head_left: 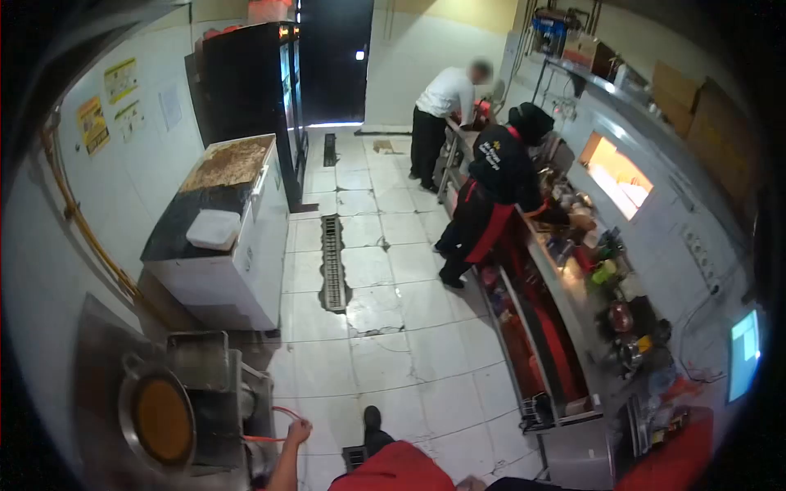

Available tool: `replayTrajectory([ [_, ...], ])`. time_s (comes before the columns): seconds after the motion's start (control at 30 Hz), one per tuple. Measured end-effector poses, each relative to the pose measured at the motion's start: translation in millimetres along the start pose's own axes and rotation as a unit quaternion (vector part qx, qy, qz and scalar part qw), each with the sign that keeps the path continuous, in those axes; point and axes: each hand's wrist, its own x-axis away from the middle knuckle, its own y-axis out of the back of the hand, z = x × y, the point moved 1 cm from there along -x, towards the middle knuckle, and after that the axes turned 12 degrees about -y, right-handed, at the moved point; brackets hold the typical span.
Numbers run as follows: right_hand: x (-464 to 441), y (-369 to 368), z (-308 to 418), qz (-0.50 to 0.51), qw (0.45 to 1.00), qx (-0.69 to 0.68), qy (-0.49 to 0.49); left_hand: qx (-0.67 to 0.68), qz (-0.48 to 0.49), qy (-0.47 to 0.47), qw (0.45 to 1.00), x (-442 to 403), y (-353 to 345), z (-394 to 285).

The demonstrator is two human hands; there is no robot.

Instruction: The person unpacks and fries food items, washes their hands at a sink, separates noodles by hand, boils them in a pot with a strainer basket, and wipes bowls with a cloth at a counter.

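My left hand (300, 431) is closed round an orange-red hose (284, 410) beside the stove stand at lower left. The hose loops from my fingers back toward the stand (259, 401). On the stove to the left sits a wide metal pan (128, 409) with brown oil or liquid in it. A rectangular metal tray (198, 360) is just behind that pan. Only a small part of my right hand (471, 484) shows at the bottom edge, near my red apron (393, 468); its fingers cannot be made out.
A white chest freezer (266, 254) with a plastic tub (214, 229) on top stands left. A floor drain (332, 262) runs along the tiles. Two people, one in a white top (442, 94), one in black (499, 168), work at the cluttered right counter (565, 286).
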Motion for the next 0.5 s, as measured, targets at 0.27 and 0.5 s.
replayTrajectory([
  [0.27,-14,167,511,-0.246,0.923,0.046,0.29,-0.066,0.115,0.259,0.957,-54,73,19],
  [0.5,-92,236,763,-0.242,0.921,0.06,0.299,-0.042,0.12,0.258,0.958,-272,98,-8],
])
